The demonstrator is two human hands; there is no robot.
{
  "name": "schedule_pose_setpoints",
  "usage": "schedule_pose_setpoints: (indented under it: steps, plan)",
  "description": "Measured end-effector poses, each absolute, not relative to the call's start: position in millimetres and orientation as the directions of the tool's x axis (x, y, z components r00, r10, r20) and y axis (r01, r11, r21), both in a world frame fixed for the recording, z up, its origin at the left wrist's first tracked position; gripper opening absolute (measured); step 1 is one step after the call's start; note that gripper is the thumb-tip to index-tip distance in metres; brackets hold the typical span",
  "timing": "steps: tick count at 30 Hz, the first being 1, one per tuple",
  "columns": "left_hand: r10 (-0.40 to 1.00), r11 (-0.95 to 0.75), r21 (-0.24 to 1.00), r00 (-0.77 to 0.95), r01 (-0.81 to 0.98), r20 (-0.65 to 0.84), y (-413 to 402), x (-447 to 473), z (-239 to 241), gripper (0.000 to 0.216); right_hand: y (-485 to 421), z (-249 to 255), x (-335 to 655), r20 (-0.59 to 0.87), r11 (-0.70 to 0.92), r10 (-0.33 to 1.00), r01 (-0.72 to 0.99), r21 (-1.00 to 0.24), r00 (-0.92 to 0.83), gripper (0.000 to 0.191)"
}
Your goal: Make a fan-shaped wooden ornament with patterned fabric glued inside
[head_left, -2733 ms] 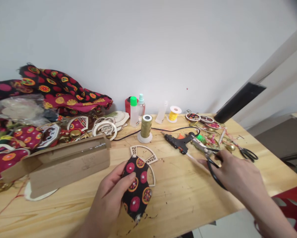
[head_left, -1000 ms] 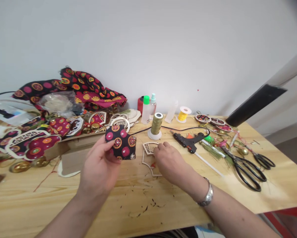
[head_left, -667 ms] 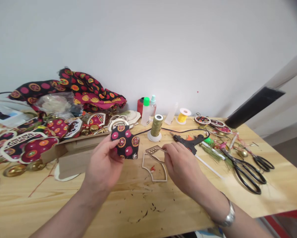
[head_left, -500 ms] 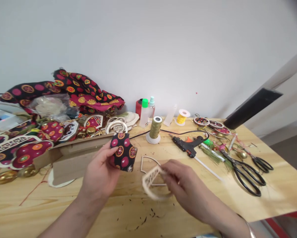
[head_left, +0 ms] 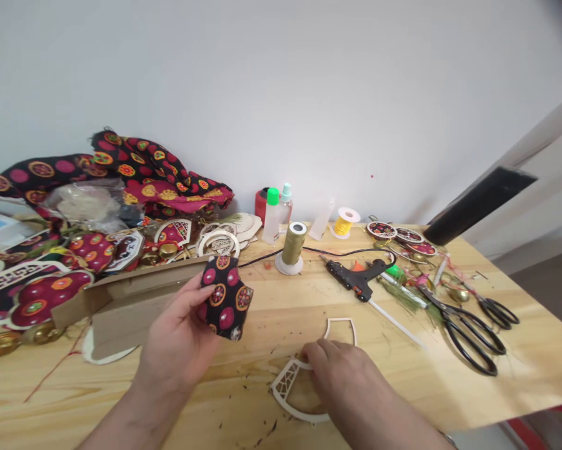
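My left hand [head_left: 180,340] holds up a small piece of black fabric [head_left: 224,297] printed with pink and orange circles, thumb and fingers pinched on its left edge. My right hand [head_left: 344,378] rests low on the wooden table [head_left: 449,387], fingers closed on a pale fan-shaped wooden cutout [head_left: 287,390] that lies flat near the front edge. A second thin wooden frame piece [head_left: 341,328] lies just beyond that hand.
A black glue gun [head_left: 356,278] with its cord, a gold thread spool [head_left: 292,247], bottles [head_left: 275,212] and a yellow spool [head_left: 344,222] stand behind. Two black scissors [head_left: 468,328] lie at right. A cardboard box [head_left: 135,300], patterned fabric [head_left: 144,172] and decorated ornaments crowd the left.
My right hand let go of the scissors, picked the fan-shaped wooden cutout off the table and brought it down toward the front edge. My left hand kept the fabric piece raised.
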State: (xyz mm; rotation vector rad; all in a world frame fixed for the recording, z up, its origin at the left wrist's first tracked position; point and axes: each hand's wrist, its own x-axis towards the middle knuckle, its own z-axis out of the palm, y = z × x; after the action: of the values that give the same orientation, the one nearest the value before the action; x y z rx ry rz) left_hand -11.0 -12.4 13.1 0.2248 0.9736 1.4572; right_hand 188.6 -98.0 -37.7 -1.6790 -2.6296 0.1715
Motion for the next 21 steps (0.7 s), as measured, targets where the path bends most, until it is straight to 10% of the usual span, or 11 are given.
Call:
schedule_pose_setpoints:
  steps: [13, 21]
  plan:
    - [0.895, 0.179, 0.679, -0.168, -0.712, -0.413, -11, -11, 11, 0.034, -104, -33, 188, 0.222, 0.420, 0.878, 0.905, 0.072, -0.425, 0.028]
    - [0.889, 0.213, 0.707, -0.167, -0.674, -0.427, -11, -11, 8, 0.033, -106, 11, 196, -0.036, 0.354, 0.902, 0.784, -0.510, -0.431, 0.027]
